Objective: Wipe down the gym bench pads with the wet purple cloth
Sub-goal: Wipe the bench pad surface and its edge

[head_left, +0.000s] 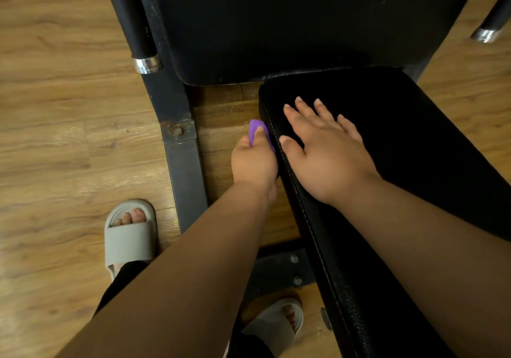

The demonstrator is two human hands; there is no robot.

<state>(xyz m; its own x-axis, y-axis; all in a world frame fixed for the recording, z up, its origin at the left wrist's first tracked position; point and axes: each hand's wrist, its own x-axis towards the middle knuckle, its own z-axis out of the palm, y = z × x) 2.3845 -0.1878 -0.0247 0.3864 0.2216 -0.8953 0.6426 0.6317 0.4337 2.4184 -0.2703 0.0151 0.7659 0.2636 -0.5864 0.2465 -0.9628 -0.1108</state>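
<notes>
Head view is showing the left hand (254, 161) gripping the small wet purple cloth (255, 128), fingers curled round it, and pressing it against the stitched side edge of the long black padded seat pad (401, 136). The right hand (326, 153) is lying flat on top of that seat pad, fingers spread, just beside the cloth, seemingly bracing. Beyond the seat pad's far end, the wide black backrest pad (276, 25) is sitting apart from the cloth. No wet sheen is showing on either pad, so I cannot tell how much is wiped; the job is probably partway through, with the backrest pad possibly left to do.
</notes>
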